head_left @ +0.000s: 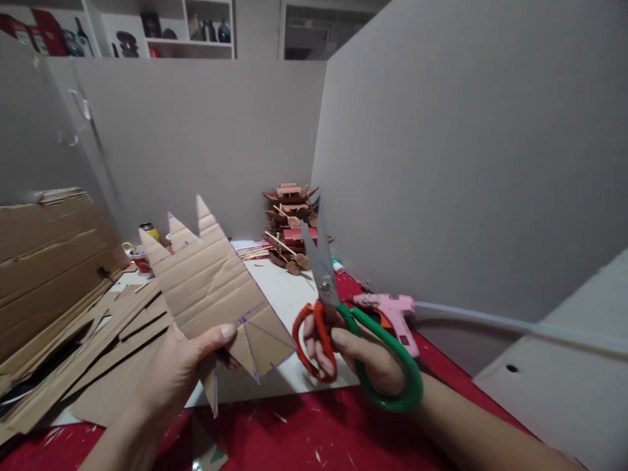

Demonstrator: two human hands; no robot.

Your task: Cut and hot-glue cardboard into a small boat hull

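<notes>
Left hand (179, 369), lower centre-left, is clamped on the cardboard cutout (210, 288): thumb pressed flat across its front, fingers tucked behind. The cutout stands up from that grip and leans left, three pointed spikes at its top edge, purple pen lines across its lower right corner. Right hand (366, 356), just right of centre, is closed through the loops of the scissors (328, 291), the thumb side in the orange loop and the other fingers in the green one. The blades are together and point up, just beside the cutout's right corner but clear of it. The forearm comes in from the lower right. Behind the scissors lies a pink glue gun (392, 309). Cardboard scraps (73, 327) pile up at left, and a small wooden model (292, 222) stands at centre back. A red tabletop (318, 432) lies below and a grey partition (466, 163) fills the right.
</notes>
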